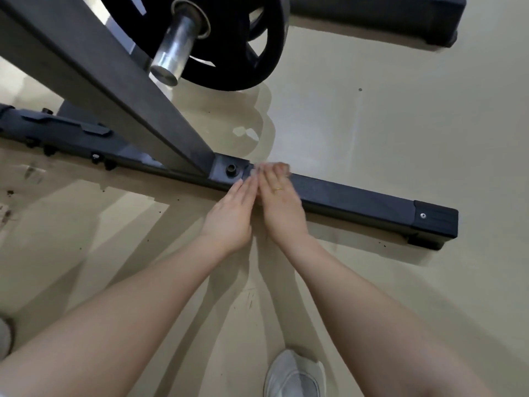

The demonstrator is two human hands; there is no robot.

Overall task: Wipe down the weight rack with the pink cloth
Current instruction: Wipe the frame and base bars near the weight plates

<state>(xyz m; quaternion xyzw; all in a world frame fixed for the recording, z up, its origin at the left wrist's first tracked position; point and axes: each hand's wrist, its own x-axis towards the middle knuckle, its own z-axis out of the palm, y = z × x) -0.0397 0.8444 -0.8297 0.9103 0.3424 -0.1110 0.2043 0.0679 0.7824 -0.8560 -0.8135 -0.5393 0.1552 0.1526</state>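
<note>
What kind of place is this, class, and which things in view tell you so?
Most likely a gym or home workout room. A black weight plate sits on a steel bar sleeve, carried by a dark metal rack frame standing on a smooth floor.

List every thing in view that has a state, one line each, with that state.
Left hand: fingers straight, tips at the base bar.
Right hand: fingers extended on the bar, blurred.
Pink cloth: barely visible at the fingertips, blurred.
Base bar: lying flat on the floor.
Weight plate: loaded on its steel peg.
End cap: fitted on the bar.
</note>
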